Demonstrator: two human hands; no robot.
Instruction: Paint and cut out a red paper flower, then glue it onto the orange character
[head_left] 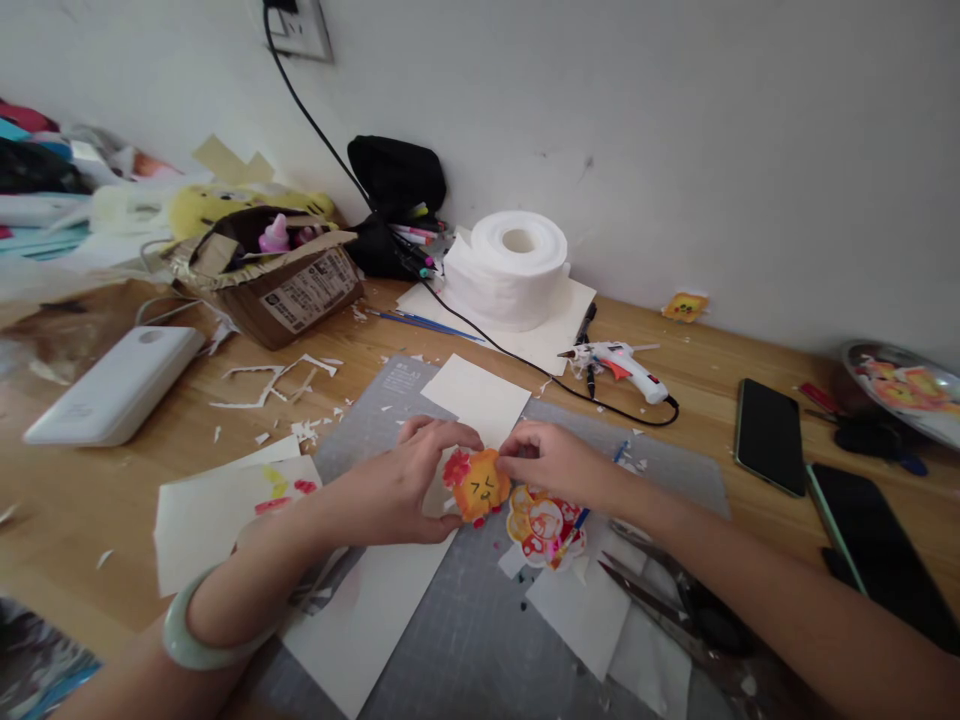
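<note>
A small orange paper cutout [478, 487] with a drawn face and a red patch is held up over the grey cutting mat [457, 625]. My left hand [409, 475] curves round its left side, thumb below and fingers above. At its upper right edge, my right hand [544, 460] pinches with closed fingertips. Just below my right hand lies a red, white and yellow painted cutout [544, 525], with a blue-handled brush [581, 520] across it. A pair of scissors [660, 600] rests partly hidden under my right forearm.
A white glue gun [626, 370] with a black cord lies behind my right hand. Beyond it stands a white paper roll [510, 265]. Two phones [769, 435] lie at right, near a metal bowl [859, 365] of cutouts. A cardboard box [289, 290] and white power bank [120, 385] sit left.
</note>
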